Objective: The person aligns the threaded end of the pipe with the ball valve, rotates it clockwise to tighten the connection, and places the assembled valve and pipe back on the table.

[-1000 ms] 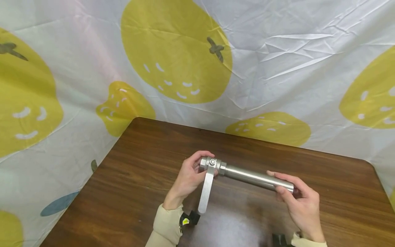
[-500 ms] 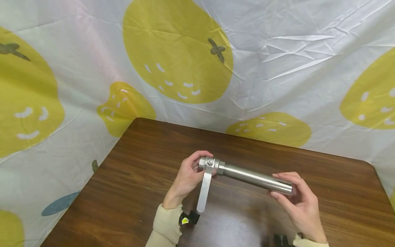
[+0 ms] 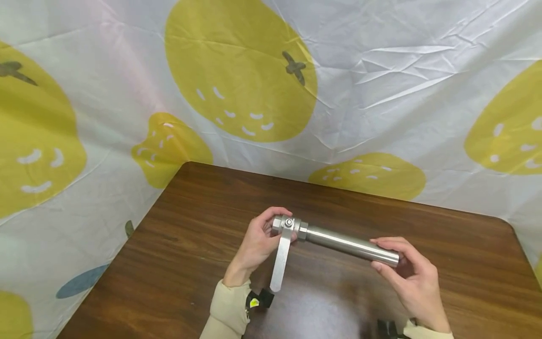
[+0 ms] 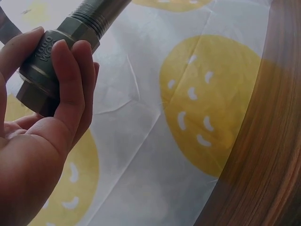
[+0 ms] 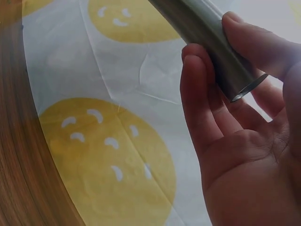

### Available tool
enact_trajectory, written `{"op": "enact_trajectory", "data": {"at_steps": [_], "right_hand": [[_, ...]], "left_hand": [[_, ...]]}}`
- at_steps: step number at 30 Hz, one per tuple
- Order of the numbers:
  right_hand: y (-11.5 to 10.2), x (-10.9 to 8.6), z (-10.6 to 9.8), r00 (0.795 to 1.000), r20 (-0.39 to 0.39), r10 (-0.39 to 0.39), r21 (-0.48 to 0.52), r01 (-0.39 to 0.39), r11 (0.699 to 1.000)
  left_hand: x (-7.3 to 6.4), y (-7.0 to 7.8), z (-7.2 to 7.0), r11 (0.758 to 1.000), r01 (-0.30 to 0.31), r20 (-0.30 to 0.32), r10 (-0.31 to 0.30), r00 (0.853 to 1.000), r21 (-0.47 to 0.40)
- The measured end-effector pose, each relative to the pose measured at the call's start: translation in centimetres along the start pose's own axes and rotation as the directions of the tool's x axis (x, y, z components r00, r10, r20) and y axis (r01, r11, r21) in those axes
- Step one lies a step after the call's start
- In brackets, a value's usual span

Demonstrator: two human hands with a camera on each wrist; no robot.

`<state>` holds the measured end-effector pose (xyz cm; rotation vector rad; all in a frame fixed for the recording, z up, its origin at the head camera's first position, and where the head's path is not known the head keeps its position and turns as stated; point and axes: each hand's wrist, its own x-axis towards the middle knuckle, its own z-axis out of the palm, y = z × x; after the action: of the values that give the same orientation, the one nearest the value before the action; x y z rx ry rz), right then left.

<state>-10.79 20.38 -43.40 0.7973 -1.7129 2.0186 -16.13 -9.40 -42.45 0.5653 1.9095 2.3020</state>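
A steel ball valve [image 3: 298, 227] with a long flat lever [image 3: 280, 267] is joined to a shiny metal pipe [image 3: 343, 243]. My left hand [image 3: 257, 246] grips the valve body at its left end, the lever pointing down toward me. In the left wrist view, fingers curl round the valve [image 4: 41, 61], and threads show where the pipe enters its hex end. Near the pipe's right end, my right hand [image 3: 414, 278] holds it between thumb and fingers. The right wrist view shows the pipe's open end [image 5: 249, 88] above the palm.
A brown wooden table [image 3: 203, 202] lies beneath both hands. White cloth [image 3: 381, 94] printed with yellow fruit hangs behind it and along its left side. Black wrist mounts [image 3: 266, 298] sit at the sleeves [image 3: 228, 303].
The valve and lever have shifted slightly left. My right hand's fingers have changed their position on the pipe, with the thumb further left. The left hand stays nearly still.
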Motion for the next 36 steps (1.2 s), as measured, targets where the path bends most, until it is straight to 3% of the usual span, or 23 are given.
{"op": "enact_trajectory", "data": {"at_steps": [12,19,24,28,32,36], "right_hand": [[-0.41,-0.43,-0.25,0.991,-0.061,0.115,-0.130,-0.122,0.984],[-0.29,-0.43,-0.38,0.996,-0.019,0.087,-0.074,-0.088,0.993],[-0.42,-0.37,-0.39,0.991,-0.054,0.118,-0.188,-0.127,0.974],[-0.30,-0.21,-0.27,0.992,-0.090,0.085,-0.253,-0.105,0.962],[0.09,0.15,-0.01,0.998,-0.059,-0.007,-0.147,-0.002,0.989],[0.10,0.33,0.22,0.998,-0.033,-0.047,-0.041,0.045,0.998]], "left_hand": [[-0.01,-0.09,0.20,0.999,-0.010,0.015,0.010,1.000,0.032],[-0.02,-0.12,0.23,0.999,-0.011,0.009,0.010,1.000,0.044],[0.00,-0.12,0.21,0.998,0.001,0.010,-0.002,1.000,0.055],[-0.04,-0.10,0.17,0.998,0.017,0.009,-0.018,1.000,0.054],[-0.07,-0.04,0.11,0.999,0.018,0.004,-0.018,1.000,0.044],[0.01,-0.10,0.13,1.000,0.010,0.015,-0.011,1.000,0.008]]}}
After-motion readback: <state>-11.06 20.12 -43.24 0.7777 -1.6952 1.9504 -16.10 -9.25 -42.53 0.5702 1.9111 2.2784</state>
